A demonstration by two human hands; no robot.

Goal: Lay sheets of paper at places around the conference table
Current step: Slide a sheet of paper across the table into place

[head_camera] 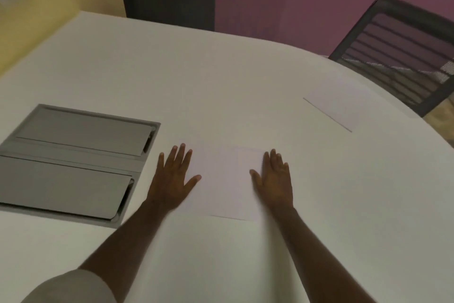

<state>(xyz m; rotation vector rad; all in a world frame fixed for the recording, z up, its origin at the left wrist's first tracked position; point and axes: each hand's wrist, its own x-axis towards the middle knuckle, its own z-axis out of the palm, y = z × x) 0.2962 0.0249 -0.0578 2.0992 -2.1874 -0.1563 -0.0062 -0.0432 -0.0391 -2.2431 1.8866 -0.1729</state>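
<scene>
A white sheet of paper [224,182] lies flat on the white conference table [221,81] in front of me. My left hand [173,178] rests flat on its left edge, fingers spread. My right hand [275,180] rests flat on its right edge, fingers apart. Neither hand grips anything. A second white sheet [337,103] lies further right on the table, in front of a chair.
A grey recessed cable box [73,162] with two lids is set into the table to the left of my hands. A black mesh chair [403,57] stands at the table's far right edge. Purple and yellow walls lie behind.
</scene>
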